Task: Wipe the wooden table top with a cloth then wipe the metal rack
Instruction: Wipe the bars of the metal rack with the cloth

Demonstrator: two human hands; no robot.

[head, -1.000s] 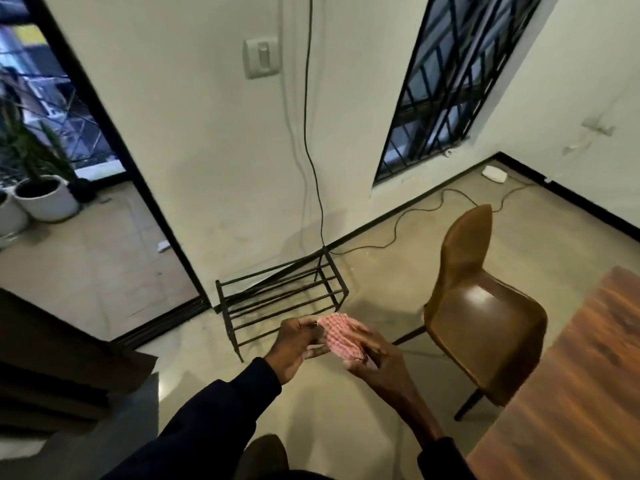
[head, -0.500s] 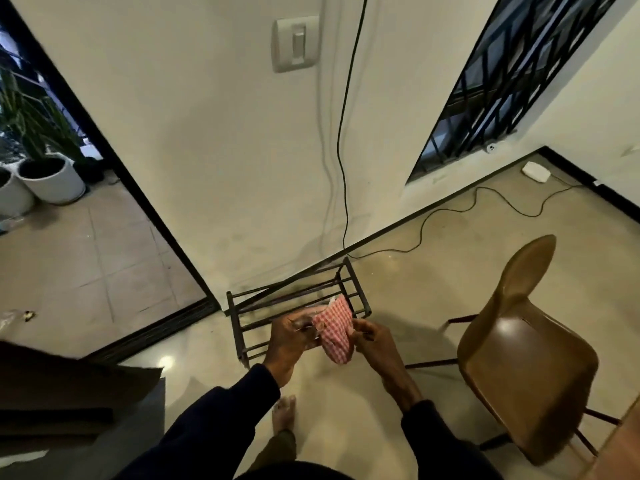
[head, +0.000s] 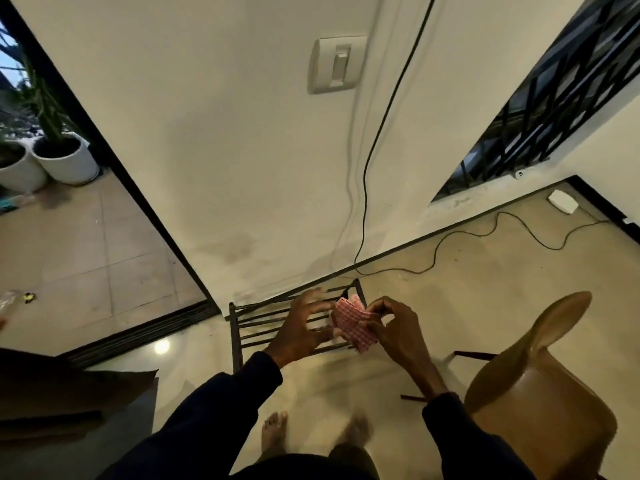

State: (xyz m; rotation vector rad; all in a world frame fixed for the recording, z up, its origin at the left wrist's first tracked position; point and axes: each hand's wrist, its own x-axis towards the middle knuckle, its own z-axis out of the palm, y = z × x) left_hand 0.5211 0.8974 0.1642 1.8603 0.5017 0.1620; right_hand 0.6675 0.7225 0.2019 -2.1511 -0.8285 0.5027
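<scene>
Head view: standing over the metal rack (head: 250, 323), low on the floor and tight against the wall, with the wooden table top out of sight. Pinching the bunched red-checked cloth (head: 351, 323) in the right hand (head: 393, 325), fingers and thumb curled round its upper edge, just above the rack's right end. Spreading the left hand (head: 300, 329) beside the cloth, fingers splayed and blurred, not showing clearly whether touching it.

Probably readying the cloth for the rack. Risking a loose pinch letting the cloth slip through the gaps between the bars. Risking knuckles catching on the thin rails or corner posts while reaching down. Risking a bare foot (head: 273, 434) snagging the black cable (head: 363, 202) hanging down the wall and trailing over the floor behind the rack.

Working in a tight spot: wall hard behind, chair (head: 540, 393) close on the right, cardboard (head: 69, 393) at the left, open floor only in front, nearest the feet.
</scene>
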